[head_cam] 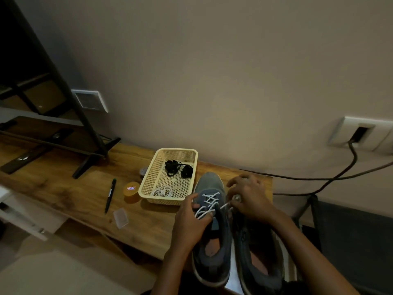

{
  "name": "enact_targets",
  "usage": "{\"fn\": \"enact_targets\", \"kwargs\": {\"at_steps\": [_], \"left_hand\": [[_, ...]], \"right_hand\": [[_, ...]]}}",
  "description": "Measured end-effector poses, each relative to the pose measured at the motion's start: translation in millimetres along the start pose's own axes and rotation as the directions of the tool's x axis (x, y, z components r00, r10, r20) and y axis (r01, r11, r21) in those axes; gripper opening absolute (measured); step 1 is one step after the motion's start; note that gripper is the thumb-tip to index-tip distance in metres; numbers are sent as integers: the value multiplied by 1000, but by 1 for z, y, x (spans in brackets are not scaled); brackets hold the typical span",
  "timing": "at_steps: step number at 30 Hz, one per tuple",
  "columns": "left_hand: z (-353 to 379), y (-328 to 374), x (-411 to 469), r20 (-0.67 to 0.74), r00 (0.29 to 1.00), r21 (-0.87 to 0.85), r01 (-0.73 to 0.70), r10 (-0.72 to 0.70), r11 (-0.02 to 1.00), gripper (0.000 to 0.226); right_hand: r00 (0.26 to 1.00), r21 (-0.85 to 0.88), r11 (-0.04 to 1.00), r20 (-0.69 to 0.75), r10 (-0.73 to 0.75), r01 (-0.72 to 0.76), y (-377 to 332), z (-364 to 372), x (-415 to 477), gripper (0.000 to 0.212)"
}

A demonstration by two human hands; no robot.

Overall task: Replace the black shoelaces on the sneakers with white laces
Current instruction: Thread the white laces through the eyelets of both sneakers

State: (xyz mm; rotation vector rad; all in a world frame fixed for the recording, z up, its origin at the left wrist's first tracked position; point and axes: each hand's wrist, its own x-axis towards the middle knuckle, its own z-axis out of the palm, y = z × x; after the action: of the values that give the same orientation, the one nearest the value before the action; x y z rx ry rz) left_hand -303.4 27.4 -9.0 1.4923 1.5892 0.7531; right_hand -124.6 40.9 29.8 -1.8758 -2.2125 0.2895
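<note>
Two grey-blue sneakers stand side by side at the table's right end. The left sneaker (211, 226) has a white lace (209, 202) crossed through its eyelets. My left hand (191, 218) pinches the lace end at the shoe's left side. My right hand (247, 198) pinches the other lace end on the right and covers the front of the right sneaker (258, 258). A cream mesh basket (148, 184) behind the shoes holds two bundled black laces (177, 167) and a coiled white lace (162, 191).
On the wooden table (74, 194) lie a black pen (110, 194), a small orange tub (131, 191) and a clear plastic piece (120, 218). A monitor stand (89, 162) is at the back left. A cable (340, 173) hangs from a wall socket on the right.
</note>
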Motion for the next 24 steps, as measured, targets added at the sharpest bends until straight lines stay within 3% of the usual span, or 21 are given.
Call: {"fn": "enact_targets", "kwargs": {"at_steps": [4, 12, 18, 20, 22, 24], "left_hand": [[1, -2, 1, 8, 1000, -17, -6, 7, 1000, 54], [2, -4, 3, 10, 1000, -18, -5, 5, 1000, 51], [1, -6, 3, 5, 1000, -13, 8, -8, 1000, 49], [2, -6, 4, 9, 1000, -11, 9, -9, 1000, 49], [3, -4, 3, 12, 1000, 3, 5, -6, 1000, 50], [6, -4, 1, 3, 1000, 21, -13, 13, 1000, 53]], "right_hand": [[992, 13, 994, -56, 110, -110, 16, -15, -1, 13], [996, -58, 997, 76, -56, 60, -9, 10, -2, 19], [994, 45, 998, 98, 45, -49, 17, -13, -1, 5], [989, 57, 996, 131, 67, -75, 26, -23, -5, 19], [990, 57, 995, 124, 74, -81, 26, -23, -5, 11], [991, 13, 998, 118, 56, -58, 16, -17, -4, 17]]}}
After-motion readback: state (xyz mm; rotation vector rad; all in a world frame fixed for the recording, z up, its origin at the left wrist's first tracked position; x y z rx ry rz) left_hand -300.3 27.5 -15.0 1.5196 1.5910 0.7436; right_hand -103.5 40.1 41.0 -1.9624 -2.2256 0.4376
